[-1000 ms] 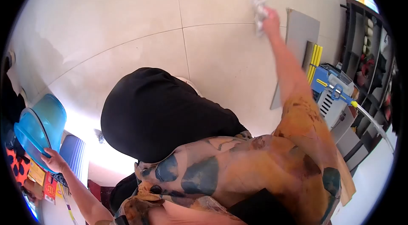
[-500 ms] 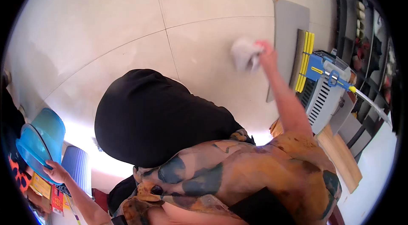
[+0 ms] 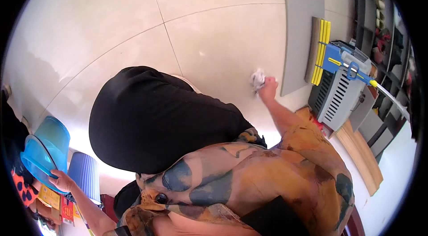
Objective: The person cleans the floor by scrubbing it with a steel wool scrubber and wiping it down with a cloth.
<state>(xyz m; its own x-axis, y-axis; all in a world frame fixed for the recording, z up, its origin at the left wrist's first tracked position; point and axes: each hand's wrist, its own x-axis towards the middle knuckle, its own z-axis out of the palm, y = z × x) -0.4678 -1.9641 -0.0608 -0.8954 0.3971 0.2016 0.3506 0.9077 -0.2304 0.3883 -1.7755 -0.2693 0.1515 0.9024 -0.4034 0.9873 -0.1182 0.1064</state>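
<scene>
My right hand [image 3: 269, 88] is closed around a crumpled whitish cloth [image 3: 257, 78], low over the pale tiled floor [image 3: 223, 35] to the right of my knee. On the left, my left hand [image 3: 63, 181] grips the rim of a translucent blue plastic bucket [image 3: 54, 137], which is tilted beside me. Between the two hands is my bent leg in black trousers [image 3: 151, 120].
A flat grey board [image 3: 301, 35] lies on the floor at right, with a blue and yellow mop head [image 3: 327, 55] by it. Behind stand a slotted grey crate [image 3: 341, 98], a shoe rack [image 3: 365, 22] and wooden planks [image 3: 359, 155]. A blue ribbed object [image 3: 84, 177] stands at left.
My right hand has moved with the cloth down the view, nearer to my body. The cloth now looks more bunched up. My left hand stays on the bucket.
</scene>
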